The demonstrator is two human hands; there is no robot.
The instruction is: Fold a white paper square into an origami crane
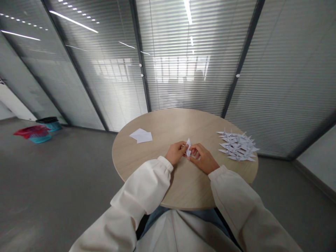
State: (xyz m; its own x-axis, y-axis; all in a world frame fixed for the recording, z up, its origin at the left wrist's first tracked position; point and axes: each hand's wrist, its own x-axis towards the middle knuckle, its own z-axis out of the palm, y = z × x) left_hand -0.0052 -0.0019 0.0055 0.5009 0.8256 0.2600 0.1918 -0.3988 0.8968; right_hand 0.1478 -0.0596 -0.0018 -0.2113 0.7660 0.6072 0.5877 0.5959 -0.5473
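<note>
Both my left hand [175, 152] and my right hand [202, 158] pinch a folded piece of white paper [188, 147] above the round wooden table [168, 185]. The paper stands with a narrow point upward, and my fingers hide its lower part. To the left lie loose sheets of white paper [140, 135], out of reach of my fingertips. On the right, a heap of folded paper cranes [237, 146] rests close to my right hand.
Behind the table stands a glass partition with grey blinds [183, 70]. On the grey floor at the far left are a teal bin with a red bag [35, 134] and a teal bin with a black liner [49, 123].
</note>
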